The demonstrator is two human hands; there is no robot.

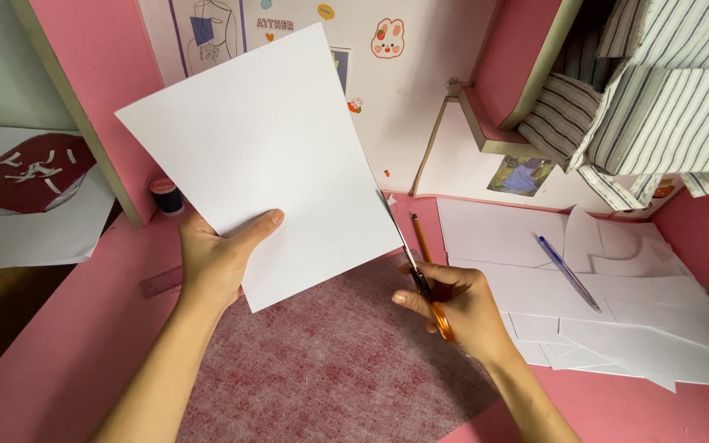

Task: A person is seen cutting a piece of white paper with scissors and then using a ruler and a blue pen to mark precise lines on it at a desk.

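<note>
Head view, only feed I have. Left hand is clamped on the white sheet at its lower-left edge: thumb on the front face, the other fingers hidden behind. The sheet is held up off the desk, tilted, long axis running from those fingers up and away to the right.

Right hand is closed through the orange handles of the scissors. The blades point up and left from those fingers and meet the sheet's right edge near its lower corner. Can't tell if the blades are parted; too thin to read here. The sheet lies left of and above the right fingers. Both hands are on their things; the left carries the sheet alone.

Under both hands: a pink-white felt mat on the pink desk. Just beyond the right fingers is an orange pencil. Further right, a stack of cut white paper pieces with a blue pen lying on it.

No containers that I can make out. A dark thread spool stands beyond the left fingers.
</note>
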